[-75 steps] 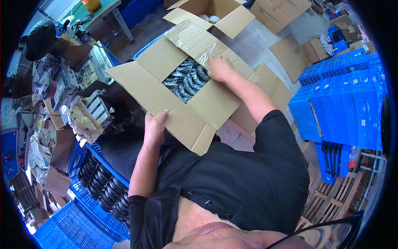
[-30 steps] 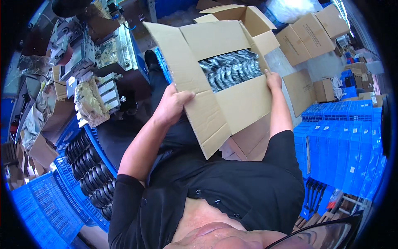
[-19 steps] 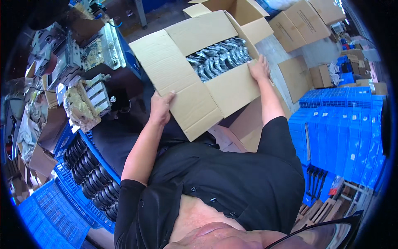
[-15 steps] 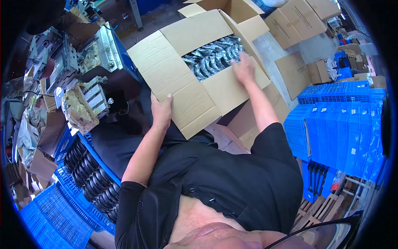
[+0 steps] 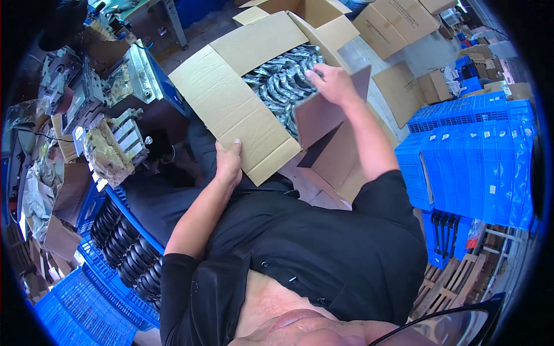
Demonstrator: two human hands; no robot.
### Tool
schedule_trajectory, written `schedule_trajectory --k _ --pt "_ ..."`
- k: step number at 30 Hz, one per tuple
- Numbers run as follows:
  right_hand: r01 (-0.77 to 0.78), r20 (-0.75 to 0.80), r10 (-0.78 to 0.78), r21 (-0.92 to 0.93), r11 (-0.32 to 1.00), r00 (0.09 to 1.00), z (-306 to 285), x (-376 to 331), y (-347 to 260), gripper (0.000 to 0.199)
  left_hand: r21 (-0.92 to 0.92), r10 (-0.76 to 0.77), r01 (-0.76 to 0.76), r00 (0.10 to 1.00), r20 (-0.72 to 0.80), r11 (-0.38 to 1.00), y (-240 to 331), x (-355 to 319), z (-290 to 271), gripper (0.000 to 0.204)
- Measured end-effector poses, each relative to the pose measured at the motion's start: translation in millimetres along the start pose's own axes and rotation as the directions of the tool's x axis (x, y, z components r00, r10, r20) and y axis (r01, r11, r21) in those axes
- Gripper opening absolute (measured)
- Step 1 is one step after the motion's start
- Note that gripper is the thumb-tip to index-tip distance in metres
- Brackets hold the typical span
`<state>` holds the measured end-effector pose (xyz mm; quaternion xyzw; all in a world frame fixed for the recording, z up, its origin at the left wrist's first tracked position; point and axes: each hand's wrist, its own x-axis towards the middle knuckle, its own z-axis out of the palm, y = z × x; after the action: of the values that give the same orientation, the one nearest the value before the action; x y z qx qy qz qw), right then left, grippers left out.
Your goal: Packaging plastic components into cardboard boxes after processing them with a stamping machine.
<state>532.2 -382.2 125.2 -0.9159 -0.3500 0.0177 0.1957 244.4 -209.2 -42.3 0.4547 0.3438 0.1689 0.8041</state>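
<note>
An open cardboard box (image 5: pixel 231 98) is tilted in front of me, packed with rows of dark curved parts (image 5: pixel 283 81) in clear plastic wrap. At its near left corner my left hand (image 5: pixel 229 161) grips the broad flap, thumb on top and the other fingers hidden underneath. My right hand (image 5: pixel 334 85) is at the upper edge of the right-hand box flap (image 5: pixel 323 118), which stands raised. Its fingers are curled over that edge, above the wrapped parts, and their tips are partly hidden.
Another open carton (image 5: pixel 323 14) stands behind, and a further one (image 5: pixel 340 167) lies below the box. Stacked blue crates (image 5: pixel 473 167) rise at right. Machine parts (image 5: pixel 115 138) sit at left, above a blue crate (image 5: pixel 86 300) and rows of black rings (image 5: pixel 130 248).
The right-hand flap has swung up from lying over the contents, uncovering more wrapped parts. My right hand has shifted left and up slightly; my left hand keeps its grip at the corner.
</note>
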Motion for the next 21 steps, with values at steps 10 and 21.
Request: schedule_trajectory --k 10,21 --pt "-0.687 0.461 0.572 0.121 0.717 0.678 30 -207 131 0.092 -0.117 -0.192 0.190 0.981 -0.007 0.975 7 -4 14 0.043" --pt "-0.770 0.579 0.632 0.636 0.045 0.515 120 -127 110 0.029 -0.072 -0.310 0.327 0.933 0.184 0.942 -17 8 24 0.044"
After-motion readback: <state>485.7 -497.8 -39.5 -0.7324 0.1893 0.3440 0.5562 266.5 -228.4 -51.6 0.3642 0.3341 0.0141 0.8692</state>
